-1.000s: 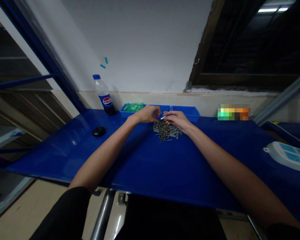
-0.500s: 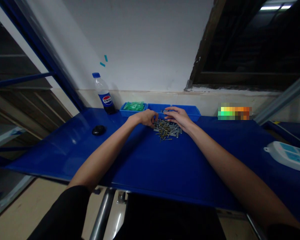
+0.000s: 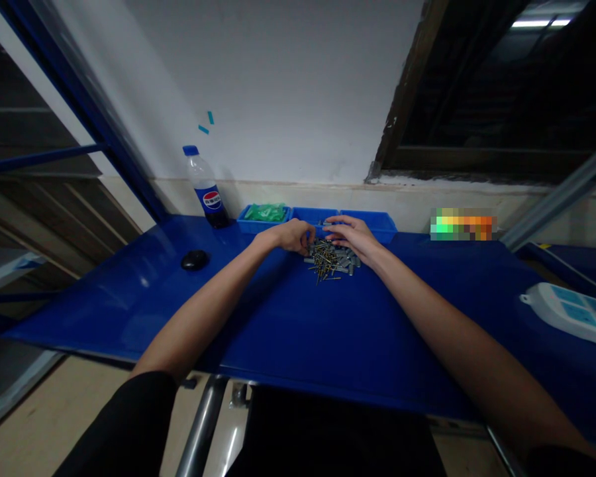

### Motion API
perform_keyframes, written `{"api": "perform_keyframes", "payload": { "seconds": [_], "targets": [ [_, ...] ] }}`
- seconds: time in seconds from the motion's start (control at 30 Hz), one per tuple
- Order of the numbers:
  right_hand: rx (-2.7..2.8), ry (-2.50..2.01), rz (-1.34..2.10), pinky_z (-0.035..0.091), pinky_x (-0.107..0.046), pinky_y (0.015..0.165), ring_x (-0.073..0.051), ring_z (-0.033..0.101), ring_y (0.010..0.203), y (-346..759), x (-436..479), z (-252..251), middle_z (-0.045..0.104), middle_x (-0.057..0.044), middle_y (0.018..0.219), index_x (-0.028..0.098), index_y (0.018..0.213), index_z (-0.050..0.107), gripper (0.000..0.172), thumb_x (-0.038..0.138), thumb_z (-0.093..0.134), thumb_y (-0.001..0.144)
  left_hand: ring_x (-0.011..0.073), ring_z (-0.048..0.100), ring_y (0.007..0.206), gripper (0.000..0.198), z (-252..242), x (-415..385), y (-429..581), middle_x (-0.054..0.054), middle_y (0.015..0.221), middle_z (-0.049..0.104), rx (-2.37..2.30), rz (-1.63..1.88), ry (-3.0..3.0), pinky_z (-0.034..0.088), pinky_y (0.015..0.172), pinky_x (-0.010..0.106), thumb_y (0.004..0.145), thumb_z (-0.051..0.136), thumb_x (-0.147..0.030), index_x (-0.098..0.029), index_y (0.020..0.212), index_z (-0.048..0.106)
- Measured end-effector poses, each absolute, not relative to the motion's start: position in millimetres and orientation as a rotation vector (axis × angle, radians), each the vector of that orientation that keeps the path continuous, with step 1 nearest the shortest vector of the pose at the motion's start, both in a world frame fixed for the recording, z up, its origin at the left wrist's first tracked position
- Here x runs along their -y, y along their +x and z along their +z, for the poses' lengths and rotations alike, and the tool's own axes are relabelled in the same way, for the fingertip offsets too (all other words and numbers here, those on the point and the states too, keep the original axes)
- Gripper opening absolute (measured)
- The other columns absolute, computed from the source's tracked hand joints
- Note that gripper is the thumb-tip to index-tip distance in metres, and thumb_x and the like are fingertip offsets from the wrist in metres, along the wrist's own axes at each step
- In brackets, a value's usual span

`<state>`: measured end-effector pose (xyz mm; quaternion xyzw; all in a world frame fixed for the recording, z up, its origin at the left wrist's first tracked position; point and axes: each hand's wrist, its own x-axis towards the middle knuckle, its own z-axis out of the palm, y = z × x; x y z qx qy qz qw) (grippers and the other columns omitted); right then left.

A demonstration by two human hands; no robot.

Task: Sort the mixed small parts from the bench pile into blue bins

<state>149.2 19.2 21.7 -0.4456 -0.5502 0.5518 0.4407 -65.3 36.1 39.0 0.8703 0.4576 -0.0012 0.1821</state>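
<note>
A mixed pile of brassy screws point(image 3: 322, 262) and grey wall plugs point(image 3: 346, 260) lies on the blue table, in front of three joined blue bins. My left hand point(image 3: 294, 235) is at the pile's left edge with its fingers curled down and together; whatever they pinch is too small to make out. From the right, my right hand point(image 3: 355, 235) reaches over the pile towards the middle bin point(image 3: 314, 214), its fingers stretched out and somewhat apart. A few small grey pieces show in that bin by the right fingertips.
Green plastic packaging point(image 3: 267, 212) fills the left bin point(image 3: 248, 227). A cola bottle point(image 3: 209, 195) stands to its left, with a black rounded object point(image 3: 195, 260) nearer me. A white case with blue panels point(image 3: 571, 311) sits at the right; a pixelated patch point(image 3: 463, 224) covers something by the wall.
The view has shifted slightly. Both hands stay over the pile in nearly the same pose, and the pile looks the same.
</note>
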Motion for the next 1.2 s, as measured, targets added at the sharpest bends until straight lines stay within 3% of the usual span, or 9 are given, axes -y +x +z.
{"api": "perform_keyframes", "payload": {
  "seconds": [0.13,0.27,0.4,0.5,0.8,1.03,1.2],
  "targets": [
    [1.366,-1.104,1.383,0.056,-0.024,0.066,-0.015,0.073,0.076,149,-19,21,0.080,-0.006,0.098,0.022,0.101,0.076,0.024,0.018,0.077,0.078,0.0149,0.069,0.076,0.039,41,-35,-66,0.003,0.088,0.078,-1.320,-0.018,2.478,0.046,0.066,0.024,0.073,0.075,-0.016,-0.014,0.111,0.070],
    [1.364,-1.114,1.403,0.056,-0.023,0.065,-0.014,0.073,0.074,148,-19,20,0.080,-0.006,0.096,0.022,0.100,0.075,0.024,0.016,0.077,0.077,0.0135,0.067,0.073,0.037,38,-36,-65,0.004,0.088,0.076,-1.301,0.042,2.549,0.045,0.063,0.022,0.070,0.083,-0.024,-0.013,0.104,0.071],
    [1.365,-1.112,1.414,0.056,-0.024,0.066,-0.014,0.073,0.074,148,-21,19,0.081,-0.005,0.095,0.022,0.099,0.076,0.023,0.016,0.077,0.077,0.0131,0.070,0.077,0.024,37,-37,-62,0.004,0.083,0.076,-1.189,0.154,2.532,0.048,0.068,0.022,0.073,0.071,-0.008,-0.012,0.096,0.073],
    [1.371,-1.111,1.419,0.057,-0.025,0.067,-0.015,0.074,0.075,149,-22,17,0.081,-0.005,0.092,0.023,0.101,0.076,0.024,0.017,0.077,0.078,0.0133,0.071,0.078,0.025,38,-36,-60,0.004,0.081,0.076,-1.113,0.219,2.508,0.051,0.071,0.023,0.074,0.062,-0.002,-0.012,0.093,0.075],
    [1.384,-1.080,1.455,0.057,-0.024,0.065,-0.014,0.074,0.074,150,-27,11,0.081,-0.007,0.095,0.022,0.101,0.076,0.021,0.020,0.077,0.080,0.0148,0.070,0.080,0.029,37,-37,-63,0.005,0.088,0.077,-1.188,0.129,2.580,0.049,0.072,0.023,0.072,0.077,-0.015,-0.013,0.101,0.076],
    [1.391,-1.071,1.466,0.057,-0.023,0.064,-0.013,0.073,0.073,151,-26,11,0.081,-0.006,0.095,0.023,0.098,0.076,0.018,0.019,0.076,0.081,0.0140,0.071,0.077,0.028,41,-36,-61,0.005,0.081,0.077,-1.167,0.134,2.549,0.050,0.068,0.023,0.074,0.062,0.001,-0.011,0.095,0.077],
    [1.385,-1.100,1.458,0.057,-0.023,0.064,-0.013,0.073,0.071,149,-21,16,0.079,-0.005,0.083,0.022,0.097,0.076,0.015,0.016,0.073,0.084,0.0156,0.074,0.082,0.025,44,-31,-56,0.007,0.087,0.079,-1.084,0.319,2.531,0.053,0.075,0.024,0.077,0.064,-0.005,-0.010,0.097,0.078]
  ]
}}
